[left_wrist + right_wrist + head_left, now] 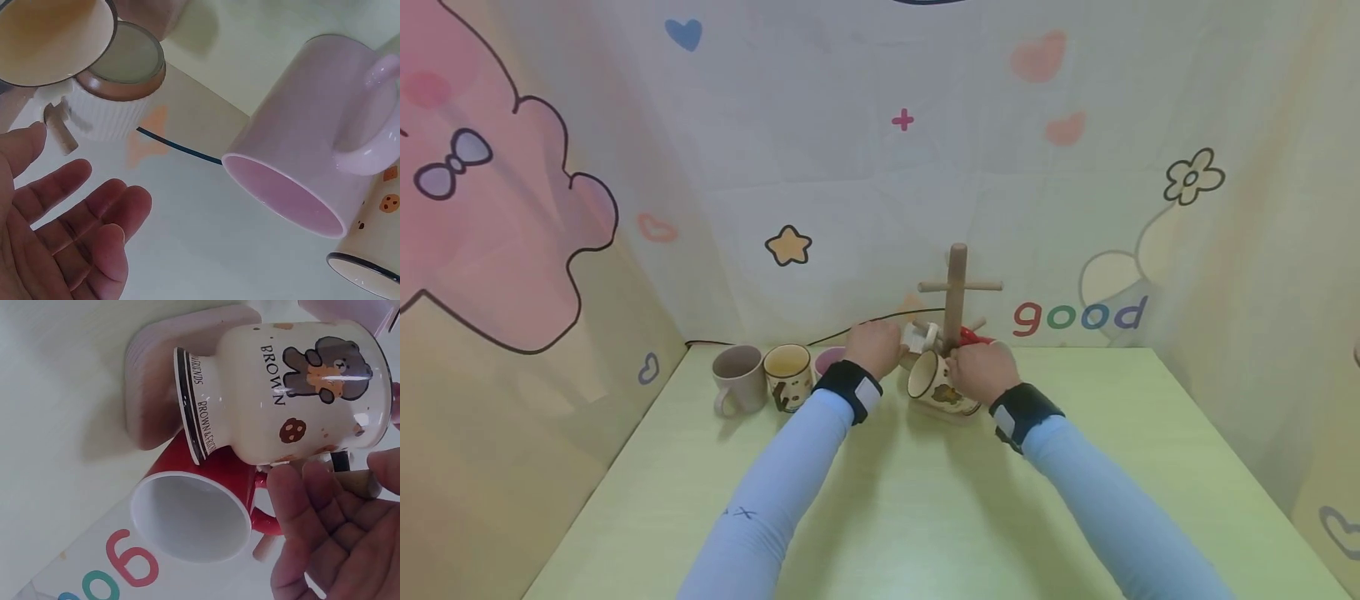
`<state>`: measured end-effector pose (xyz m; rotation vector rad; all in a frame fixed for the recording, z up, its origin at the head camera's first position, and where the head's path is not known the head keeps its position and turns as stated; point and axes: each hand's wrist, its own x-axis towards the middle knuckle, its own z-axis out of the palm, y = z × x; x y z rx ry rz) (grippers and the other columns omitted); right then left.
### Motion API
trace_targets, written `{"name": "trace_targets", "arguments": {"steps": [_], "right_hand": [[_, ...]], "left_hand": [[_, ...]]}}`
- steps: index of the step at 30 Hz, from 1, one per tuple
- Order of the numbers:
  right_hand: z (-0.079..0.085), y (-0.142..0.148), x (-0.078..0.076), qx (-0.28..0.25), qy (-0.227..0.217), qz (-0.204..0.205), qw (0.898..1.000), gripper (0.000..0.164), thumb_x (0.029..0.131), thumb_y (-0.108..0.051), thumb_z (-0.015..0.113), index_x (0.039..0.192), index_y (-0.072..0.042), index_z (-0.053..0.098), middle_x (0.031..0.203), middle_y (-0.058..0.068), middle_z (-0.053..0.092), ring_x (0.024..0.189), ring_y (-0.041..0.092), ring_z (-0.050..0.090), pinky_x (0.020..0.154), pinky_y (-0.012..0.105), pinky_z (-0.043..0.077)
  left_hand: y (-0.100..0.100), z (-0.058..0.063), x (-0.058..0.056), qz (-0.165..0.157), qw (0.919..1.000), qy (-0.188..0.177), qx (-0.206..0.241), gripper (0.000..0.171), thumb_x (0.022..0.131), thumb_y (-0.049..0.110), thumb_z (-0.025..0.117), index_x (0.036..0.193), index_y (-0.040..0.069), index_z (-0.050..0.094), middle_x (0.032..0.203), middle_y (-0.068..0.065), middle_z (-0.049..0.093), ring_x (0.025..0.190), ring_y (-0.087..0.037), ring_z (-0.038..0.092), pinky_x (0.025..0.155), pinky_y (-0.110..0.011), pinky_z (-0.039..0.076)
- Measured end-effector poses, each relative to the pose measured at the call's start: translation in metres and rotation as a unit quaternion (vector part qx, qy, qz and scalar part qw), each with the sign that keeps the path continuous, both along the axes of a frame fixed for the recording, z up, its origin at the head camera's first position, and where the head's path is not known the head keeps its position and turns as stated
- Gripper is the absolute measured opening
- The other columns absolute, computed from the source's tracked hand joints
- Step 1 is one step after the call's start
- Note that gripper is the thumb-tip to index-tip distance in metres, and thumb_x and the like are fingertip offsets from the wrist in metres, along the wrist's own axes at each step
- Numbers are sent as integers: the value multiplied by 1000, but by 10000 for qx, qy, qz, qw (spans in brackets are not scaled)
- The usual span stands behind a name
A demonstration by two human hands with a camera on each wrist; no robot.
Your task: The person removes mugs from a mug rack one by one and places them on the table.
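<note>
A wooden mug rack (955,292) with crossing pegs stands at the back of the table. On its near side a cream bear-print mug (312,394) lies tilted, its dark handle by a peg (359,484). My right hand (985,371) is at this mug, its fingers (290,494) loosely bent near the mug and peg; whether they touch it is unclear. A red mug (190,506) with a white inside is behind. My left hand (874,346) is left of the rack, fingers relaxed and holding nothing, near a white ribbed mug (112,103) with a brown band.
Left of the rack stand a grey-pink mug (741,383), another cream printed mug (788,379) and a pink mug (306,131), partly behind my left arm. The pale green table (925,517) meets a printed cloth backdrop (850,167). A dark cord-like line (880,317) runs along the back.
</note>
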<state>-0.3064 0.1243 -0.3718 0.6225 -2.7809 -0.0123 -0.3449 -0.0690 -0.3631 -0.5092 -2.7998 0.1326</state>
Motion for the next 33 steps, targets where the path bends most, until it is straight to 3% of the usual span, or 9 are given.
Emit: {"name": "trace_targets", "arguments": {"steps": [7, 11, 18, 27, 33], "right_hand": [[2, 11, -6, -516, -881, -315, 9943, 34, 100, -23, 51, 75, -5, 65, 61, 3, 55, 60, 24, 58, 57, 44, 53], [4, 15, -8, -498, -1198, -421, 9906, 34, 102, -23, 50, 76, -6, 64, 63, 4, 54, 62, 24, 56, 58, 43, 51], [3, 18, -11, -387, -1203, -397, 9912, 34, 102, -23, 51, 76, -6, 64, 60, 3, 53, 58, 22, 54, 55, 38, 48], [8, 20, -11, -274, -1320, -428, 9899, 33, 104, -23, 50, 84, -3, 65, 61, 4, 51, 57, 22, 52, 53, 35, 46], [5, 27, -12, -362, -1236, -571, 9900, 26, 101, -22, 57, 88, -1, 67, 62, 4, 53, 58, 22, 54, 52, 34, 48]], "left_hand": [[3, -3, -9, 127, 9998, -116, 130, 31, 94, 41, 67, 88, 10, 71, 75, -2, 67, 70, -18, 66, 58, -37, 55], [9, -5, -13, 101, 9995, -94, 267, 30, 94, 41, 68, 91, 11, 71, 77, -2, 69, 69, -17, 66, 58, -36, 55], [21, -3, -15, 84, 9997, -129, 175, 22, 98, 32, 64, 107, 13, 68, 89, -4, 72, 78, -20, 69, 65, -38, 57], [25, -4, -18, 50, 9997, -12, 230, 17, 101, 21, 59, 95, 14, 72, 87, -3, 72, 79, -18, 69, 66, -36, 57], [29, -2, -16, -21, 9999, 114, 43, 18, 100, 12, 58, 92, 11, 74, 88, -4, 73, 82, -19, 69, 69, -35, 57]]}}
